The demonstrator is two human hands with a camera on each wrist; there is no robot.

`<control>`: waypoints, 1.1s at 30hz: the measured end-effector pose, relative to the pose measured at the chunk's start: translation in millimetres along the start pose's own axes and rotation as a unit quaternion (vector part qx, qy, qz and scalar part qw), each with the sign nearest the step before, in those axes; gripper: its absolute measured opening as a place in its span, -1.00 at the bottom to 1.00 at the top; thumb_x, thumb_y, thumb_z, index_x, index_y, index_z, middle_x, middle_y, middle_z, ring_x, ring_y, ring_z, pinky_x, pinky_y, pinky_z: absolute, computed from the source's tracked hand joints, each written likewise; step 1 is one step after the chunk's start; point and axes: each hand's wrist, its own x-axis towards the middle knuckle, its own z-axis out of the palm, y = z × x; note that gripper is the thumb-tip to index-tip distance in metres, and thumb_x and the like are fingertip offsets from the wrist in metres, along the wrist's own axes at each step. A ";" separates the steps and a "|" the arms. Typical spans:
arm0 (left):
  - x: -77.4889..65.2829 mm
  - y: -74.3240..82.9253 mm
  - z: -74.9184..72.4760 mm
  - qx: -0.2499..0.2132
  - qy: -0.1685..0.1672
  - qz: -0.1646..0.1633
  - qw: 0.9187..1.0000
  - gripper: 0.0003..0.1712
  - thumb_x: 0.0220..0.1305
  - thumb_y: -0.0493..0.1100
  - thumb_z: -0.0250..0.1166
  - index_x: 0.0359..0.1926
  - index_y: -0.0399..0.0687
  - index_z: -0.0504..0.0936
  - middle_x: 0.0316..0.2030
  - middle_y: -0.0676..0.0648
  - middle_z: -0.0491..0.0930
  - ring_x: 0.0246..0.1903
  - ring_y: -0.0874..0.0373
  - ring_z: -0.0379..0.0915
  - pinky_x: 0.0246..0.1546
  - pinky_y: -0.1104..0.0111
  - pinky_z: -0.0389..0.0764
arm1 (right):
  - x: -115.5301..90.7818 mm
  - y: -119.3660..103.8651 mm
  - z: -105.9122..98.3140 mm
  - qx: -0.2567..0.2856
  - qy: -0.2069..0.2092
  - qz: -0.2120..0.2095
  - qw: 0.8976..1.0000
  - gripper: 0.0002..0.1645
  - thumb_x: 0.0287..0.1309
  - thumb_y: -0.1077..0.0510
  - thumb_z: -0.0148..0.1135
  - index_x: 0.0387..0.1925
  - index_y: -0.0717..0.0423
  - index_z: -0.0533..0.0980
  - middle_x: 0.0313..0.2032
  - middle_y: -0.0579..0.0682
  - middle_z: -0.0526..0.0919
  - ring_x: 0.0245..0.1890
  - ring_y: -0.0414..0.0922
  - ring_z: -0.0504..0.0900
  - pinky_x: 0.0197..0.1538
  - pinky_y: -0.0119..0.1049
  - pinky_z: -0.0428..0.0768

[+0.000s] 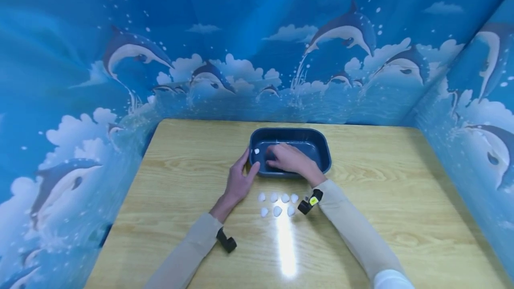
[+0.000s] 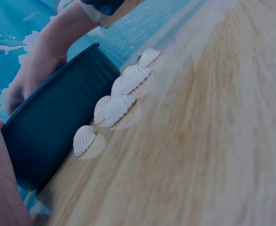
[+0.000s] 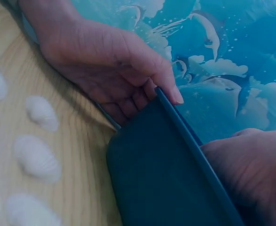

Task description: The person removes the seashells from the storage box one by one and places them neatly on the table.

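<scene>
A dark blue rectangular basin [image 1: 290, 175] stands on the table. My left hand [image 1: 239, 181] grips its left end; in the right wrist view the thumb [image 3: 176, 95] lies over the rim while the other fingers curl along the outside. My right hand [image 1: 290, 158] reaches down inside the basin, fingers bent toward its floor. The basin wall hides those fingertips in both wrist views, and I cannot tell whether they hold anything. Left of them, a small white shell [image 1: 257, 151] lies in the basin. Several white ribbed seashells [image 2: 84, 140] sit in two rows in front of the basin.
The pale wood-grain table [image 1: 373, 208] reaches out on both sides of the basin. Blue dolphin-print sheeting [image 1: 241, 21] hangs behind and beside it. A bright light reflection [image 1: 286, 249] streaks the tabletop near the shells.
</scene>
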 end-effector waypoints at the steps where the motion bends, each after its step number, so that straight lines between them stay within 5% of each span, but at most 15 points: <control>1: -0.1 -0.1 -0.4 -0.002 0.001 0.002 1.000 -0.25 0.53 -0.07 0.24 0.56 -0.27 0.21 0.54 -0.22 0.24 0.54 -0.01 0.16 0.56 0.15 0.21 | 4.3 -1.5 -0.2 -0.005 -0.004 0.000 1.000 -0.62 0.42 0.07 0.33 0.11 0.25 0.65 -0.03 0.10 0.77 -0.11 -0.07 0.73 0.00 -0.17 0.76; 11: -1.7 -2.2 -0.4 -0.016 0.001 0.001 1.000 -0.28 0.55 -0.10 0.24 0.58 -0.17 0.22 0.55 -0.11 0.25 0.54 0.08 0.15 0.57 0.21 0.20 | 30.6 -8.0 7.9 0.005 -0.013 0.001 1.000 -0.78 0.45 0.10 0.29 -0.05 0.17 0.68 -0.46 -0.10 0.62 -0.55 -0.22 0.50 -0.50 -0.38 0.50; 23: 0.2 -2.7 -1.2 -0.008 -0.008 0.008 1.000 -0.24 0.56 0.05 0.21 0.59 -0.15 0.20 0.56 -0.14 0.23 0.55 0.06 0.14 0.57 0.18 0.19 | 38.4 -11.0 19.1 -0.030 0.028 -0.006 0.999 -0.89 0.45 0.17 0.26 -0.20 0.10 0.67 -0.36 -0.05 0.73 -0.45 -0.18 0.60 -0.38 -0.25 0.64; 33: 1.8 -2.1 -2.1 -0.004 -0.007 0.003 1.000 -0.27 0.56 -0.07 0.22 0.58 -0.18 0.20 0.56 -0.16 0.23 0.55 0.08 0.14 0.57 0.20 0.19 | 35.0 -11.7 18.3 -0.041 0.025 0.002 0.999 -0.76 0.49 0.16 0.21 -0.40 0.02 0.57 -0.48 -0.10 0.59 -0.49 -0.16 0.50 -0.42 -0.27 0.53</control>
